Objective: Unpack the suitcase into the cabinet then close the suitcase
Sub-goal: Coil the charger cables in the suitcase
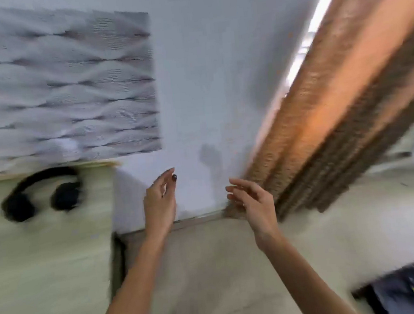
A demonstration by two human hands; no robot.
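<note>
The picture is smeared by motion. My left hand (160,201) and my right hand (251,199) are both raised in front of a pale wall, fingers relaxed and loosely spread, holding nothing. A dark open suitcase (405,289) with dark cloth inside shows only as a corner at the bottom right, well below and right of my right hand. A pale wooden cabinet top (46,261) fills the lower left, left of my left forearm. Black headphones (41,195) lie on it.
A grey wavy-textured panel (60,90) hangs on the wall above the cabinet. An orange-brown curtain (342,98) runs diagonally down the right, with bright window light beside it. Beige floor (211,270) lies beneath my arms.
</note>
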